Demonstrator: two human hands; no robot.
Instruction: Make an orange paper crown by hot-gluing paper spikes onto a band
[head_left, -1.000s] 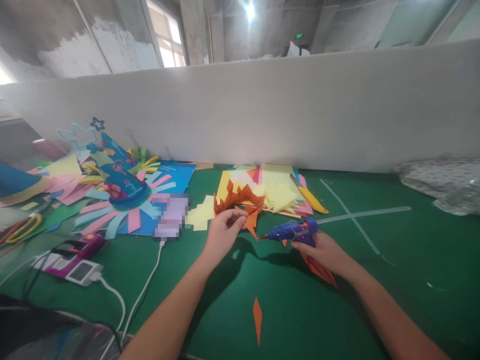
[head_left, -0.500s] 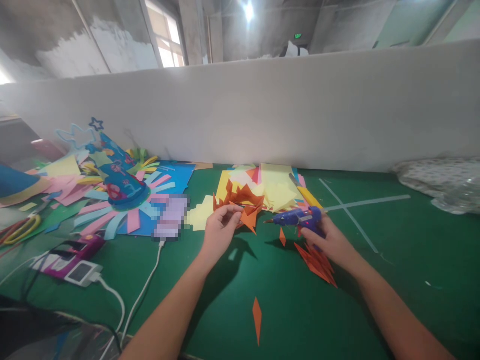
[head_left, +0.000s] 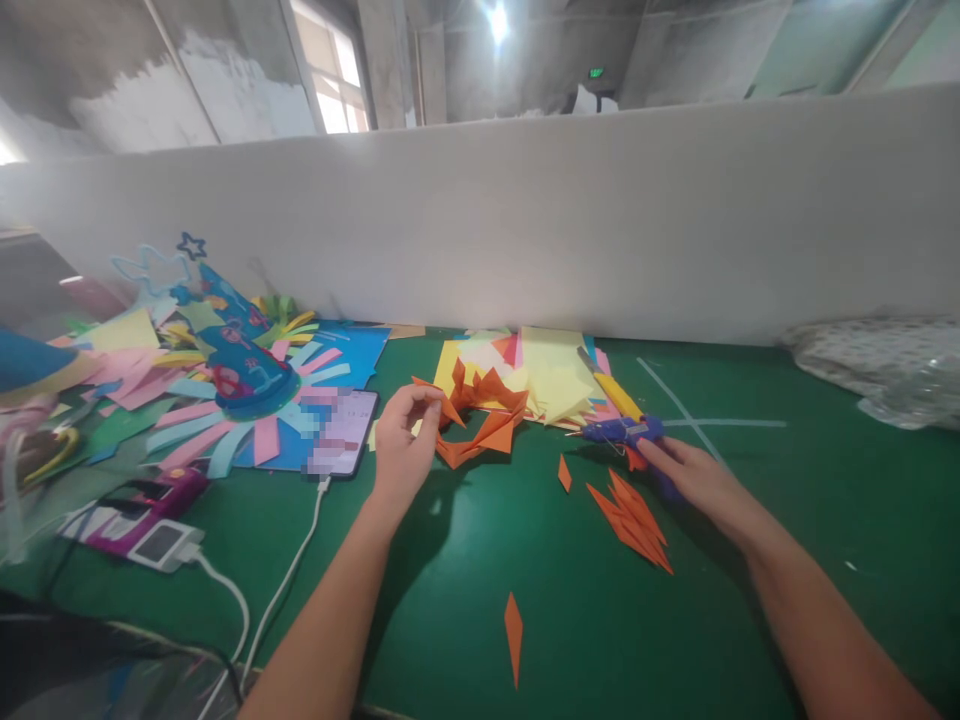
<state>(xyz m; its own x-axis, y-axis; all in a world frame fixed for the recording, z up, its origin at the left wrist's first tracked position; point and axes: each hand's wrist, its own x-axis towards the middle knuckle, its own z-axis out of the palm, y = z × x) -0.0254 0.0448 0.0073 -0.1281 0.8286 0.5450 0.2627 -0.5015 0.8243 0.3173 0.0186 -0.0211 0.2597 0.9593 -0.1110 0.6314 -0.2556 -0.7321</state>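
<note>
An orange ring of folded paper points (head_left: 487,440) is held up by its left side over the green table. My left hand (head_left: 409,440) pinches that side of the ring between thumb and fingers. My right hand (head_left: 694,475) is wrapped round the handle of a blue glue gun (head_left: 622,430), whose nozzle points left and stands apart from the ring. Just below the glue gun lies a bundle of folded orange paper pieces (head_left: 630,522). One small orange diamond (head_left: 565,474) rests under the nozzle, and a longer one (head_left: 514,640) lies nearer to me.
Behind the ring are stacked coloured papers (head_left: 555,370) and a yellow-handled cutter (head_left: 619,395). At left stand a blue cone hat (head_left: 251,370), a phone (head_left: 352,430) on a cable, and a power strip (head_left: 161,540). A plastic bag (head_left: 915,400) lies far right.
The glue gun has moved right, away from the ring. My left hand has shifted left to the ring's left side, and the ring's opening shows more. A blurred shape has appeared at far left.
</note>
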